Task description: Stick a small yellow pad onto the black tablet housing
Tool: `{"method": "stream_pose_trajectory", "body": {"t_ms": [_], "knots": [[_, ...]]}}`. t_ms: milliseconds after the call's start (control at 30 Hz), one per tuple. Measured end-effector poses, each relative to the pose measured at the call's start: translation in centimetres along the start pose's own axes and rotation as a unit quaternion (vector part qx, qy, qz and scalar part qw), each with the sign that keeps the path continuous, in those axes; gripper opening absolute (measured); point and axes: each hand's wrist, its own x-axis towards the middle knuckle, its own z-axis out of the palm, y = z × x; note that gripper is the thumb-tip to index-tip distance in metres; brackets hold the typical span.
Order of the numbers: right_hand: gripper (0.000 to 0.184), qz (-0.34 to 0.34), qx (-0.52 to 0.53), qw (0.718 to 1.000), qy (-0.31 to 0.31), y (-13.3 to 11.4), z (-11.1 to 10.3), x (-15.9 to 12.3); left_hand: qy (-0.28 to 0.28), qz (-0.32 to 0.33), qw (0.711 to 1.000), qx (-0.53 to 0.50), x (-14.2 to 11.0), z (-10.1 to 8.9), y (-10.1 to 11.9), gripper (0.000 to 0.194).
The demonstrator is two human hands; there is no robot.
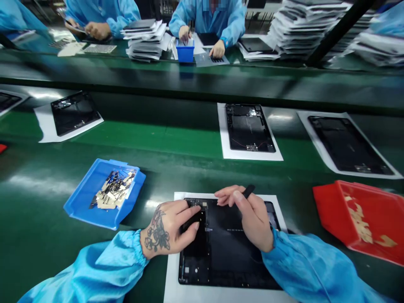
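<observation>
In front of me a black tablet housing [230,252] lies on a white paper sheet [172,290], with small parts along its left side. My left hand [173,225] rests over the housing's upper left, fingers stretched and their tips on or just above the small parts there. My right hand [252,214] is over the housing's upper right part, closed around a slim black tool [248,191]. Only one end of that tool sticks out above the hand, so its exact kind is hidden.
A blue bin [85,206] with small flex-cable parts stands left; a red bin [381,223] with pale pieces stands right. Beyond lie more tablet housings [251,126] on paper along a green strip [158,136]. Co-workers in blue sleeves [233,21] sit opposite, beside paper stacks [147,40].
</observation>
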Motion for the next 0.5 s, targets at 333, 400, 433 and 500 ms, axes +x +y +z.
{"method": "stream_pose_trajectory", "body": {"t_ms": [333,400,433,500], "knots": [[0.036,0.128,-0.102,0.987,-0.004,-2.1,-3.3,-0.1,-0.003,-0.055,0.993,0.106,2.5,1.1,-0.1,0.030],[0.038,0.151,-0.104,0.983,0.012,-1.6,-3.9,0.7,-0.016,-0.060,0.993,0.099,3.3,1.5,-0.3,0.031],[0.038,0.162,-0.104,0.981,0.020,-1.3,-4.3,1.3,-0.023,-0.061,0.993,0.097,3.7,1.7,-0.4,0.031],[0.040,0.182,-0.108,0.977,0.035,-0.2,-5.2,2.5,-0.033,-0.059,0.993,0.100,4.3,2.0,-0.7,0.029]]}}
